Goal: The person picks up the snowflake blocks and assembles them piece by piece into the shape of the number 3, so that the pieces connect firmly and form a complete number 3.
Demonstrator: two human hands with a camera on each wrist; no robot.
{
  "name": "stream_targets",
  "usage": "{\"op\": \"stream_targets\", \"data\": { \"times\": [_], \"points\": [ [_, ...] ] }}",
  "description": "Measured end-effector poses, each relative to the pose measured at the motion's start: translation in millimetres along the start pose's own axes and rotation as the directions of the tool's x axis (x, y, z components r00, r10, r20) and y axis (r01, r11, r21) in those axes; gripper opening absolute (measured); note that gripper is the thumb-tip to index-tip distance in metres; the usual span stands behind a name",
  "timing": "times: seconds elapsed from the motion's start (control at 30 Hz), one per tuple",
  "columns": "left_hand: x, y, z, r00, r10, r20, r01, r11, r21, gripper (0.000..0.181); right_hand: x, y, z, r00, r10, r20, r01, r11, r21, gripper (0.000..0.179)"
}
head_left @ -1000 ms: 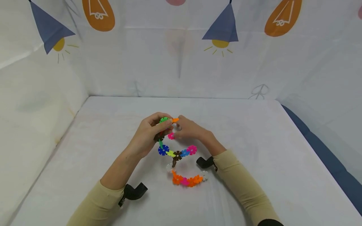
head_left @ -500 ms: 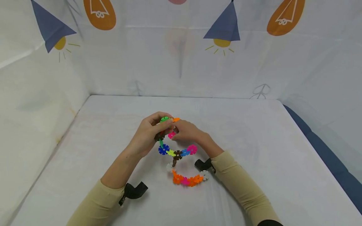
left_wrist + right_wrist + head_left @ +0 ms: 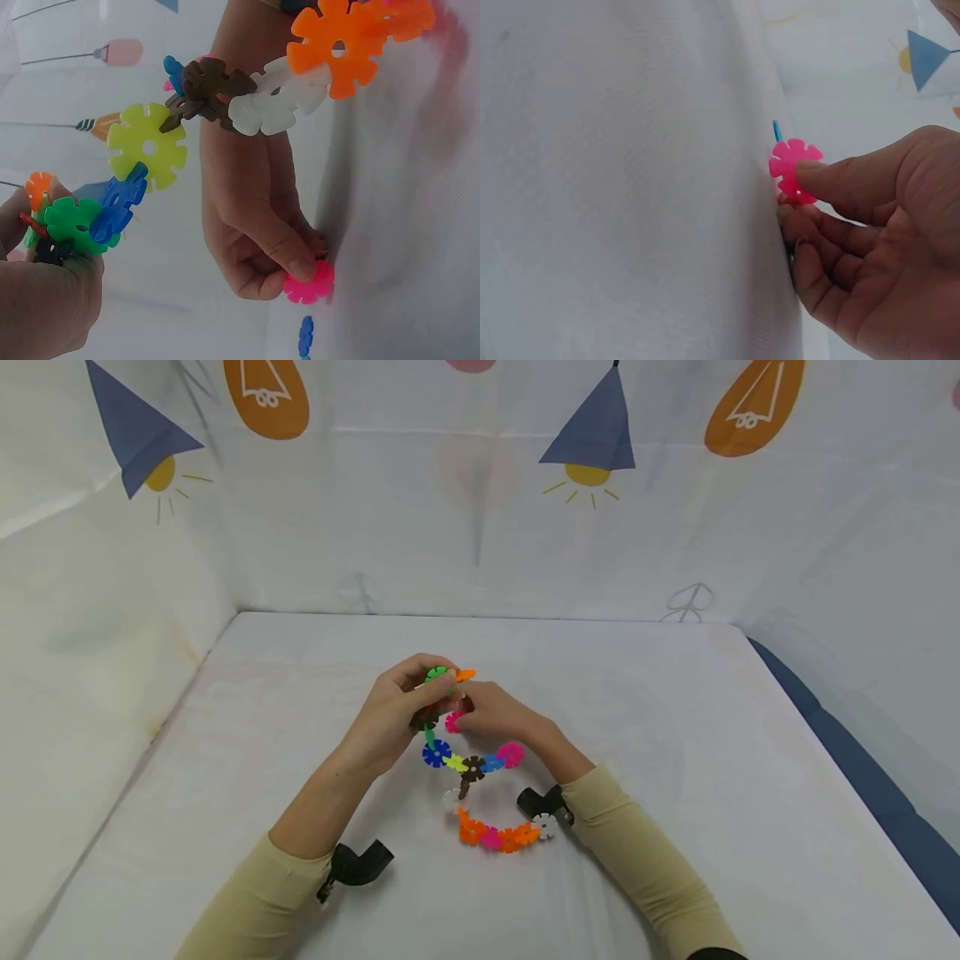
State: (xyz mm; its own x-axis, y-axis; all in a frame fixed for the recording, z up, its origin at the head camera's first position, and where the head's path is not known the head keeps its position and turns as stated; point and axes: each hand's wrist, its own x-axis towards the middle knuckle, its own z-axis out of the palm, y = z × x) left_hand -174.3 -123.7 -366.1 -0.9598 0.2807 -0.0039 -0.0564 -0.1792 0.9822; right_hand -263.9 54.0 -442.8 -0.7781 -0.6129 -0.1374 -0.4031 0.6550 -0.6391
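Observation:
A chain of colourful plastic snowflake discs hangs and lies between the hands. My left hand [image 3: 397,718] grips its upper end, around a green disc [image 3: 437,674] with an orange disc [image 3: 466,675] beside it. From there the chain runs down past a dark blue disc [image 3: 437,753] and a brown disc [image 3: 472,768]. A curved row of orange and pink discs [image 3: 491,838] forms its near end. My right hand [image 3: 497,710] pinches a pink disc [image 3: 787,154] between thumb and fingers, low near the table; a blue disc [image 3: 306,335] shows just past it.
The white tabletop [image 3: 675,710] spreads out around the hands, with a white printed curtain [image 3: 390,510] behind it. Black wrist cameras [image 3: 362,864] stick out from both sleeves. Dark blue fabric [image 3: 847,760] lies along the right table edge.
My right hand has dropped slightly from beside the orange disc to a lower spot around the pink disc. The left hand and the chain have barely moved.

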Motion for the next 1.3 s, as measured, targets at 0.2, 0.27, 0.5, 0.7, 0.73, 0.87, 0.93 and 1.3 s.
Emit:
{"op": "stream_targets", "data": {
  "times": [0.2,0.27,0.5,0.7,0.73,0.87,0.93,1.3],
  "points": [
    [1.2,0.4,0.2,0.999,-0.045,-0.009,0.045,0.997,-0.057,0.013,-2.2,7,-5,0.999,-0.026,-0.026,0.029,0.994,0.11,0.013],
    [1.8,0.4,0.3,0.998,-0.058,-0.013,0.057,0.996,-0.069,0.014,-5.2,7,-10,0.998,-0.027,-0.049,0.035,0.986,0.162,0.016],
    [3.7,0.1,1.0,0.995,-0.098,-0.021,0.095,0.989,-0.114,0.017,-25.5,-5,-43,0.988,-0.021,-0.151,0.079,0.917,0.39,0.007],
    [5.6,-0.1,-0.6,0.99,-0.138,-0.002,0.135,0.973,-0.187,0.02,-42.0,-17,-64,0.978,-0.084,-0.191,0.163,0.878,0.45,0.01],
    [5.7,-0.1,-0.9,0.99,-0.143,0.0,0.14,0.971,-0.195,0.021,-44.0,-19,-66,0.975,-0.094,-0.2,0.176,0.877,0.446,0.01],
    [6.1,0.2,-2.1,0.989,-0.151,0.003,0.148,0.962,-0.23,0.022,-50.4,-25,-73,0.963,-0.133,-0.233,0.226,0.87,0.438,0.012],
    [5.9,0.9,-2.4,0.988,-0.152,0.003,0.148,0.958,-0.247,0.023,-53.1,-28,-75,0.957,-0.148,-0.251,0.249,0.861,0.443,0.013],
    [6.7,1.6,-2.7,0.99,-0.138,0.012,0.136,0.953,-0.272,0.021,-66.1,-42,-81,0.933,-0.184,-0.31,0.329,0.788,0.52,0.014]
  ]
}}
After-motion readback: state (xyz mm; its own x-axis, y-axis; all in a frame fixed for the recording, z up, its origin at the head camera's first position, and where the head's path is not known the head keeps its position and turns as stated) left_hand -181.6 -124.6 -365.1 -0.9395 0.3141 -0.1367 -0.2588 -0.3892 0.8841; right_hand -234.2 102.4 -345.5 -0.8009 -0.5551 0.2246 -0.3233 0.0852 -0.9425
